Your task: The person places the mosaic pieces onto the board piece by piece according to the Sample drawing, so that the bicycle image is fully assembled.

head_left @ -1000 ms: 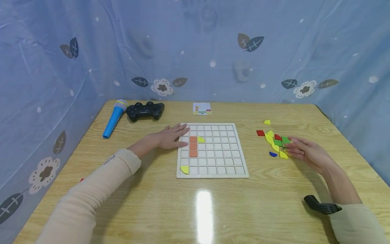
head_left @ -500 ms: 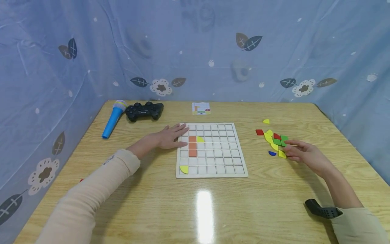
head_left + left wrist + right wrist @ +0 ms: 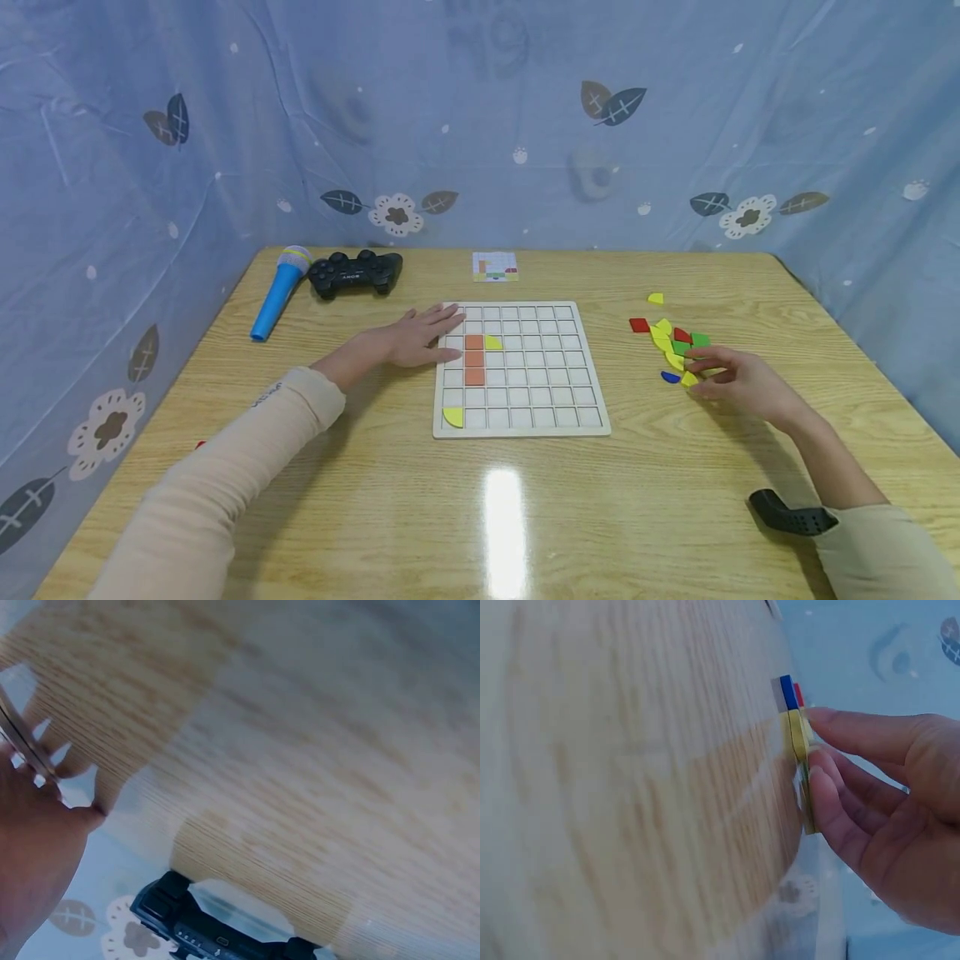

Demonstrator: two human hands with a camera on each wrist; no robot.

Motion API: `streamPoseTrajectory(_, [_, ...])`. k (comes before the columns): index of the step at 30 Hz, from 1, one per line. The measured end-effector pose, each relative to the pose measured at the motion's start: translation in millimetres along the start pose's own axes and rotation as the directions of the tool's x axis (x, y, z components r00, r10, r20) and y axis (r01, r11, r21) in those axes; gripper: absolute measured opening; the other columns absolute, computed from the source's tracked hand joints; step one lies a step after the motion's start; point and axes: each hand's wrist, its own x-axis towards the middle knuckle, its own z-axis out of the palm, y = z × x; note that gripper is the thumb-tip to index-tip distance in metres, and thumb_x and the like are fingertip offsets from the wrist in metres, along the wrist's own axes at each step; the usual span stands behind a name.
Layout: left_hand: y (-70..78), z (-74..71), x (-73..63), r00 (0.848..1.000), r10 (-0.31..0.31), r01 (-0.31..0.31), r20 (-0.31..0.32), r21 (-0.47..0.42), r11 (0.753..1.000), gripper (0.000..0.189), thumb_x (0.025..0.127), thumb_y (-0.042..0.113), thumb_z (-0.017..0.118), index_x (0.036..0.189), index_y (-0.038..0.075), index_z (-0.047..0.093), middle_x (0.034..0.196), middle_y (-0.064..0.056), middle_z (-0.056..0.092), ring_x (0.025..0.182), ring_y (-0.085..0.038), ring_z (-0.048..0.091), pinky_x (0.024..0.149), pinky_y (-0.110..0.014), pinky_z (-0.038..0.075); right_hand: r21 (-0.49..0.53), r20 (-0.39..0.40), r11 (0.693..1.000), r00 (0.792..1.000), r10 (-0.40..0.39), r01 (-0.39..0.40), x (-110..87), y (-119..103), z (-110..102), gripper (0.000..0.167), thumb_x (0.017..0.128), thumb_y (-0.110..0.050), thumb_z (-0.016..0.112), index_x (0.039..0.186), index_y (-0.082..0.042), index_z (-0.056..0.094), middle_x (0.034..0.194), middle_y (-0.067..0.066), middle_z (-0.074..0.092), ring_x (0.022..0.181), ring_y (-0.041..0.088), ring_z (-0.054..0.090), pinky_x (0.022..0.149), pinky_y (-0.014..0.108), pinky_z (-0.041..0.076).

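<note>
Right hand [image 3: 742, 387]: at four o'clock of the loose tiles, thumb and fingers bent toward the cluster; cannot tell whether pinching or merely touching.
Yellow tile [image 3: 689, 379]: at nine o'clock from the right hand, right at the fingertips, partly hidden by them, lying low at the table.
Blue half-circle tile [image 3: 671, 377]: just beside the yellow tile, at nine o'clock, outside the fingers.
Green tiles [image 3: 682, 347]: at twelve o'clock from the yellow tile, one partly behind the index finger.
Red square tile [image 3: 638, 325]: at ten o'clock from the right hand, well apart.
Left hand [image 3: 423, 340]: spread loosely over the grid board's nine-to-ten o'clock edge, grasping nothing.
White grid board [image 3: 551, 375]: at nine o'clock from the loose tiles, bearing three orange square tiles [image 3: 474, 359] in a column.
Pattern card [image 3: 495, 267]: near twelve o'clock of the board.
Sony game controller [image 3: 356, 274]: at ten o'clock from the board, beside a blue toy microphone [image 3: 277, 296].
</note>
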Motion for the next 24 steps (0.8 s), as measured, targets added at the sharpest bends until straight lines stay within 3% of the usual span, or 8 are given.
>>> streamPoseTrajectory(4, [0.3, -0.3, -0.1, 1.0, 0.001, -0.001, 0.0, 0.001, 1.0, 0.073, 0.1, 0.053, 0.036, 0.155, 0.018, 0.003, 0.159, -0.005, -0.003, 0.143, -0.027, -0.006, 0.112, -0.054, -0.002, -0.008, 0.002, 1.0, 1.0, -0.014, 0.014, 1.8, -1.2, 2.1, 0.051, 0.088, -0.004, 0.068, 0.131, 0.013, 0.046, 0.109, 0.025, 0.056, 0.085, 0.011, 0.062, 0.065, 0.027, 0.055])
streamPoseTrajectory(17, [0.0, -0.1, 0.4, 1.0, 0.005, -0.005, 0.005, 0.005, 1.0, 0.074, 0.1, 0.053, 0.035, 0.155, 0.018, 0.002, 0.159, -0.006, -0.003, 0.143, -0.027, -0.006, 0.111, -0.054, -0.002, -0.157, 0.006, 0.986, 0.998, -0.061, 0.061, 7.9, -7.1, 8.3, 0.048, 0.085, -0.007, 0.072, 0.127, 0.008, 0.054, 0.108, 0.018, 0.061, 0.096, 0.031, 0.058, 0.069, 0.023, 0.051])
streamPoseTrajectory(24, [-1.6, 0.6, 0.0, 1.0, 0.01, -0.01, 0.0, -0.003, 1.0, 0.074, 0.1, 0.053, 0.036, 0.155, 0.018, 0.002, 0.159, -0.006, -0.004, 0.143, -0.027, -0.006, 0.111, -0.054, -0.002, -0.131, 0.021, 0.99, 0.998, -0.055, 0.058, 12.6, -10.7, 11.5, 0.05, 0.085, -0.006, 0.072, 0.129, 0.008, 0.052, 0.109, 0.019, 0.06, 0.098, 0.035, 0.06, 0.068, 0.023, 0.052])
